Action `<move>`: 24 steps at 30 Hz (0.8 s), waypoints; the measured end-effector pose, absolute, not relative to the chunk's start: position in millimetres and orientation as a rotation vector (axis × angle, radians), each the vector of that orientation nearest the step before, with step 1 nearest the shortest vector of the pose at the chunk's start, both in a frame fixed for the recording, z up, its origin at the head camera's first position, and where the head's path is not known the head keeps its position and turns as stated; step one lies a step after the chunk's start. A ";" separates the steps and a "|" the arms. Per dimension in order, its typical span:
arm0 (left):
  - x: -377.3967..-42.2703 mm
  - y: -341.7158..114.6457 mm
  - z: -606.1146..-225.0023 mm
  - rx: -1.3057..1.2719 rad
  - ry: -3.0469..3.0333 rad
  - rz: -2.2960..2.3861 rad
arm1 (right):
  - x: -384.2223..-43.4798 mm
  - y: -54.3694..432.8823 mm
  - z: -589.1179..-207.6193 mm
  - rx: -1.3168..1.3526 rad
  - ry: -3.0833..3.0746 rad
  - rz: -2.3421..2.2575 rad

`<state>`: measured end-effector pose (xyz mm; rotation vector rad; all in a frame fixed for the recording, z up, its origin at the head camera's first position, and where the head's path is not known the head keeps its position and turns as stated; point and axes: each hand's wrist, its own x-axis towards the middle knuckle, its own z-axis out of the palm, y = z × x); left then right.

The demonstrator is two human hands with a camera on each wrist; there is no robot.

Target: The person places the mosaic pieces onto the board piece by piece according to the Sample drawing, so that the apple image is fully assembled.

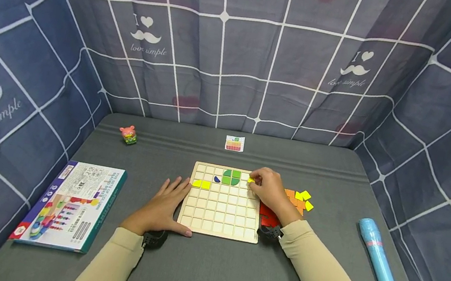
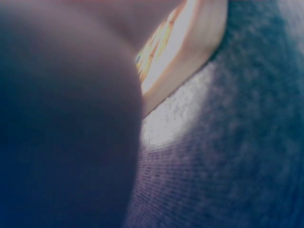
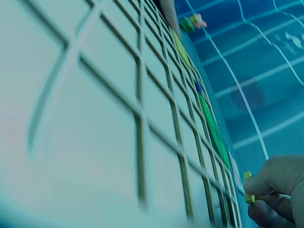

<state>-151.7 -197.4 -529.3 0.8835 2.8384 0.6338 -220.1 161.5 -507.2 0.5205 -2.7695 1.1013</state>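
Observation:
A square wooden grid board (image 1: 220, 211) lies on the grey table. My right hand (image 1: 270, 187) is over its upper right corner, pinching a yellow tile (image 3: 248, 187) between thumb and fingers. Along the left edge of the board my left hand (image 1: 166, 202) lies with fingers spread, the thumb near the lower left corner. In the grid sit green pieces (image 1: 231, 178) with rounded outer corners, a small dark blue piece (image 1: 217, 179) and two yellow squares (image 1: 201, 184). The left wrist view is mostly blocked by a blurred dark shape beside the board's edge.
Right of the board lie red pieces (image 1: 267, 215), orange tiles (image 1: 297, 200) and loose yellow tiles (image 1: 306, 195), partly behind my right hand. A small pattern card (image 1: 234, 143) is behind the board. A box (image 1: 71, 206) and a pig figurine (image 1: 129, 134) stand left; a blue tube (image 1: 382, 271) lies right.

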 end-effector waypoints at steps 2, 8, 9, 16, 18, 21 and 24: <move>-151.7 -197.6 -529.6 0.884 2.841 0.638 | -219.5 151.0 -508.0 0.557 -2.772 1.109; -152.0 -197.8 -530.1 0.892 2.842 0.640 | -217.1 121.8 -509.2 0.639 -2.788 1.139; -152.0 -197.9 -530.0 0.892 2.841 0.637 | -216.8 117.3 -509.6 0.657 -2.783 1.142; -153.1 -198.9 -532.6 0.905 2.847 0.638 | -215.3 88.7 -512.8 0.762 -2.760 1.113; -153.3 -199.2 -533.0 0.906 2.846 0.636 | -214.5 82.4 -513.2 0.783 -2.767 1.102; -153.2 -199.5 -532.8 0.911 2.844 0.636 | -213.5 75.1 -513.2 0.801 -2.777 1.086; -152.8 -199.7 -531.8 0.909 2.841 0.639 | -213.0 70.6 -513.3 0.800 -2.772 1.066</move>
